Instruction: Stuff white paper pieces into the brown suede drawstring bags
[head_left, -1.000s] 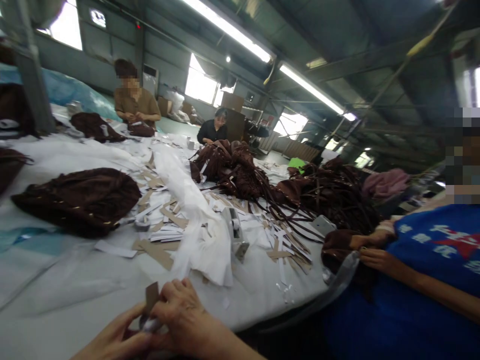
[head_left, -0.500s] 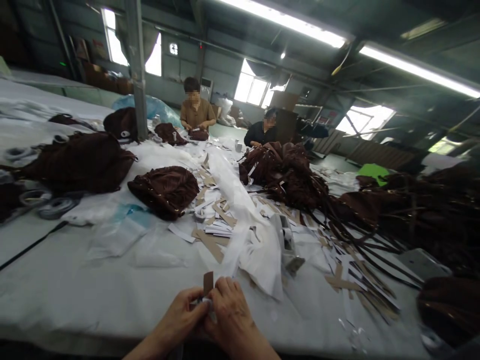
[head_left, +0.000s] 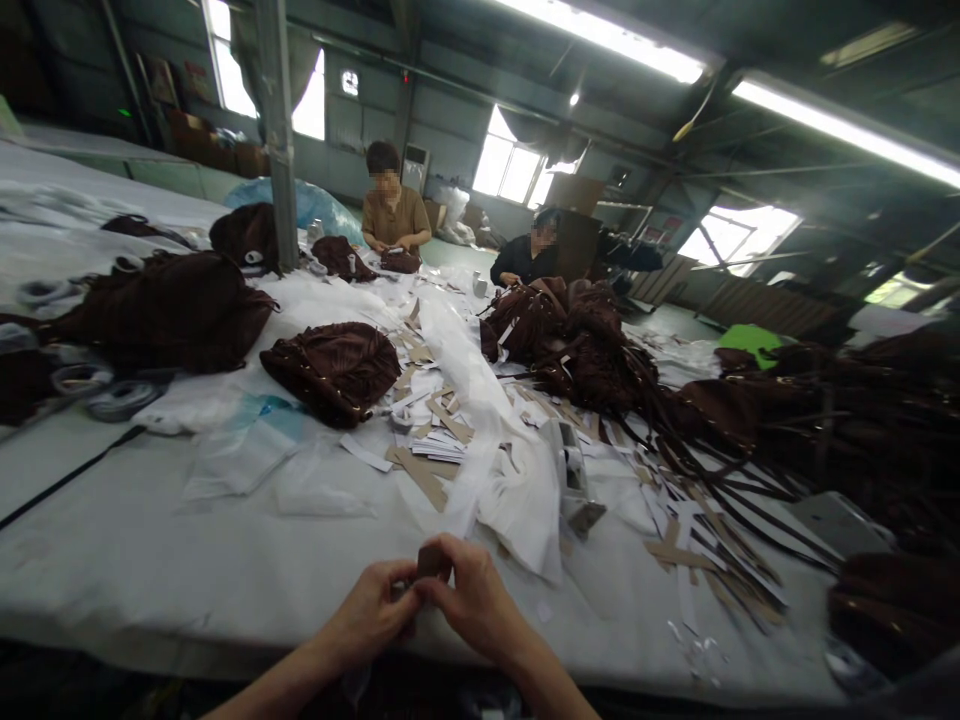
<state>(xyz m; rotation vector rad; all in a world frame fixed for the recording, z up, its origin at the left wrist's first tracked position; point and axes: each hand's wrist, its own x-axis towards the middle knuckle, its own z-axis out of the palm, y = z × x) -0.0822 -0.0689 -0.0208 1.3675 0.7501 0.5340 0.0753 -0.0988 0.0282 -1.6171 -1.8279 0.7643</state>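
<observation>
Near the table's front edge, my left hand (head_left: 381,603) and my right hand (head_left: 474,597) meet with fingertips pinched together. Between them is a small brown cardboard strip (head_left: 431,562), its upper end showing above the thumbs. My right fingers curl over its top, while the left fingers grip lower down. The strip's lower part is mostly hidden by the fingers. Beyond my hands, a pile of brown and white cardboard strips (head_left: 439,448) lies beside a long white sheet of soft wrapping (head_left: 517,490). A tape dispenser (head_left: 574,475) stands right of the sheet.
A dark brown bag (head_left: 334,370) rests left of the strips, with another bag (head_left: 176,310) farther left. Brown bags with long straps (head_left: 577,345) are heaped at right. Clear plastic bags (head_left: 247,450) lie at left. Two people work across the table (head_left: 187,560).
My right hand has shifted its grip, with its fingers now curled over the strip's top. The strip, upright before, sits lower and looks bent or tilted between the hands.
</observation>
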